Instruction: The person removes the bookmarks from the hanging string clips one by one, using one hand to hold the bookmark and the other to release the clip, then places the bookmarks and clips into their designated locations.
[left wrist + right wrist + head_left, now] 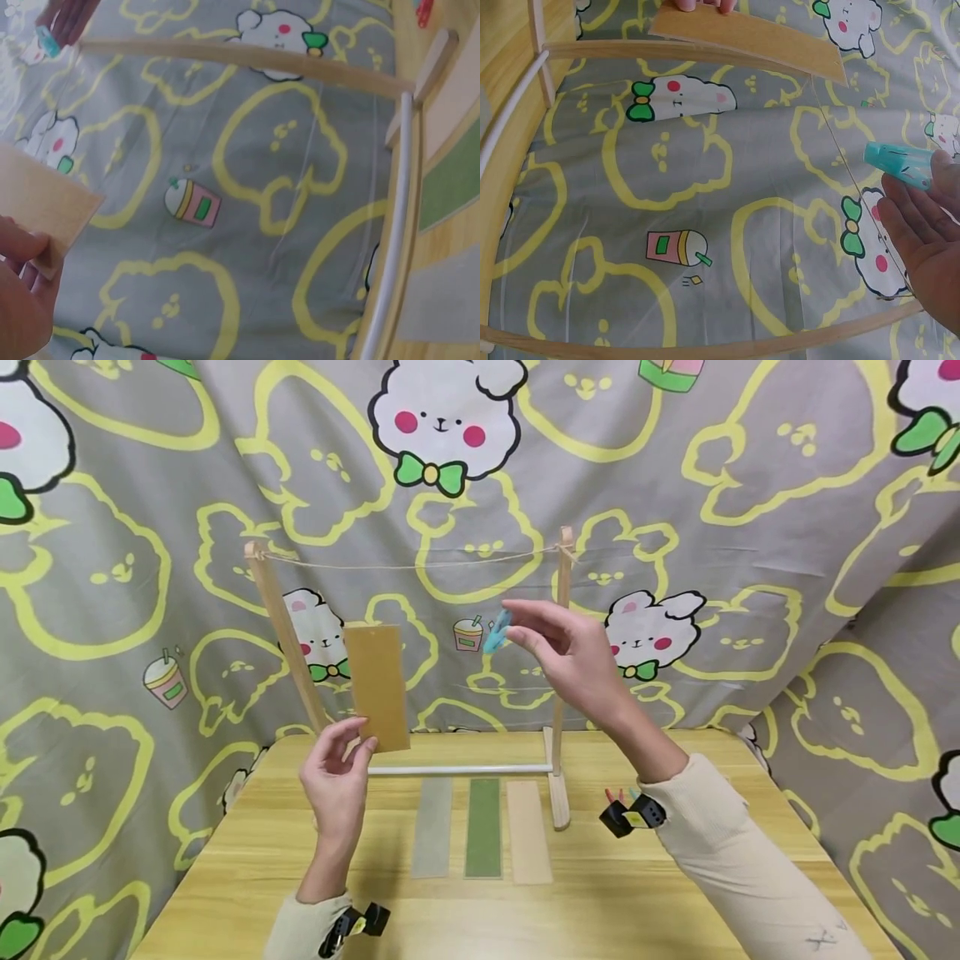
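My left hand (341, 772) pinches a mustard-brown rectangular card (378, 681) by its lower left corner, thumb in front. The card stands upright, raised in front of the left post of a wooden frame. Between the thumb and fingers of my right hand (581, 656) is a light-blue clothespin (497, 632), tilted, near the right post. A thin string (420, 567) sags between the post tops, higher than both hands in the head view. From the right wrist, the clothespin (900, 163) shows to the right of the string, and the card (750, 45) lies across the top.
Three strips lie side by side on the wooden table (225, 877): grey (432, 828), green (484, 828) and beige (529, 832). Behind them runs the frame's white bottom bar (465, 769). Small pegs (615, 795) sit beside the right wrist camera. A patterned curtain (465, 693) hangs behind.
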A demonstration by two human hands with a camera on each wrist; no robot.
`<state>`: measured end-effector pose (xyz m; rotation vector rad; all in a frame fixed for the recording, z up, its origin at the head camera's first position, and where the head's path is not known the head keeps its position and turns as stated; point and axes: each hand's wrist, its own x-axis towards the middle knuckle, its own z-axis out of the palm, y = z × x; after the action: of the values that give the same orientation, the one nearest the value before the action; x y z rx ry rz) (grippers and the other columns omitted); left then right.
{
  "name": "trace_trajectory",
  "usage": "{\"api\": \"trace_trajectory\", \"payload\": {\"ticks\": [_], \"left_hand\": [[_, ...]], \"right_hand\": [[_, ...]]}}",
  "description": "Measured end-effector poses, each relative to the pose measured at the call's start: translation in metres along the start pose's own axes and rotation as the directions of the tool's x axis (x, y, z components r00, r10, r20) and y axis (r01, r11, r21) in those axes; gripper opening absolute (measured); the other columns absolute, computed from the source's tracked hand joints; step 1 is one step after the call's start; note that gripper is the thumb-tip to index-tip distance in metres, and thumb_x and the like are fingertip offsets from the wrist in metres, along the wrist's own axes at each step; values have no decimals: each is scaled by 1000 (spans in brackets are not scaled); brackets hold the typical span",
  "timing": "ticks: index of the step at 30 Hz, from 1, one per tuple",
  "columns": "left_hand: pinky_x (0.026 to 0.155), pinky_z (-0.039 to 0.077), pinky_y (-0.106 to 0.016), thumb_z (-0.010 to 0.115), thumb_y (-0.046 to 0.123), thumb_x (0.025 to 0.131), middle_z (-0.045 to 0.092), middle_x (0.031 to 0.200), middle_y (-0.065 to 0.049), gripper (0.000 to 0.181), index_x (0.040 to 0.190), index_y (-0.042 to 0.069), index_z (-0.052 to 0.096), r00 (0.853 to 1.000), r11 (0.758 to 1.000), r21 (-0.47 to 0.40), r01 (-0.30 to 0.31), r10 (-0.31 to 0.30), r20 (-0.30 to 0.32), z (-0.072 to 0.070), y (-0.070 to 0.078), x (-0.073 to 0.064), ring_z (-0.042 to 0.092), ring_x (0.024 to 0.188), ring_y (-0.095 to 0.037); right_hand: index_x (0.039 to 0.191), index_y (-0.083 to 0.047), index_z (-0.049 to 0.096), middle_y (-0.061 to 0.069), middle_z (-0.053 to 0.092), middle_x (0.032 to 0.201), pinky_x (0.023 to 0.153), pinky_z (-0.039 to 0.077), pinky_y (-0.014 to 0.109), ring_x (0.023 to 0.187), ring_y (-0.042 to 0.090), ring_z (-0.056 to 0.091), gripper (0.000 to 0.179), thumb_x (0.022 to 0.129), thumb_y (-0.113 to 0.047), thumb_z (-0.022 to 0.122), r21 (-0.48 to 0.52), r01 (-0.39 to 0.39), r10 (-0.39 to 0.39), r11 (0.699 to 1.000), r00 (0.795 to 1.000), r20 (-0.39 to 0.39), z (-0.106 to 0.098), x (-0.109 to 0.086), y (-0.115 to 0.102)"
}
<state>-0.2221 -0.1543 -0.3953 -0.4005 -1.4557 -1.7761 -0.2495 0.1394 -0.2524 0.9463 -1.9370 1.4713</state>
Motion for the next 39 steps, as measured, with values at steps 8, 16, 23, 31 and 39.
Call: {"api": "trace_trajectory", "payload": {"ticks": [8,16,23,31,39], "left_hand": [[82,60,-24,67,-30,79,71,107,-12,31,108,-22,63,999,1000,-12,7,-7,35,9,2,-12,67,98,-16],[85,60,-26,68,-30,79,70,109,-14,32,110,-20,63,998,1000,-5,-2,2,61,13,7,-15,67,100,-18],[85,60,-26,68,-29,79,70,109,-13,33,110,-20,64,997,1000,13,3,-4,72,13,12,-16,67,101,-18],[86,60,-27,70,-27,80,69,109,-15,32,110,-19,65,996,999,33,6,-9,93,6,15,-20,68,102,-17],[84,60,-25,69,-27,80,68,112,-15,33,111,-19,65,993,999,45,16,-21,116,-6,14,-22,68,105,-17]], "right_hand": [[130,-1,69,9,74,113,89,59,28,101,17,71,33,97,0,68,5,5,-5,1000,1000,-17,-9,-14,-2],[131,-1,68,10,74,113,86,58,24,101,16,71,37,95,4,69,-22,16,-17,1000,998,-58,-18,-28,-1],[132,-4,68,11,73,116,72,53,17,100,12,71,38,95,6,67,-55,42,-47,998,994,-96,-31,-45,0],[132,1,67,14,72,120,88,56,19,106,13,71,40,93,10,67,-43,13,-20,999,986,-168,-46,-67,2],[124,11,68,19,73,117,88,57,20,104,16,72,39,86,22,67,26,36,-28,999,965,-261,-64,-88,6]]}}
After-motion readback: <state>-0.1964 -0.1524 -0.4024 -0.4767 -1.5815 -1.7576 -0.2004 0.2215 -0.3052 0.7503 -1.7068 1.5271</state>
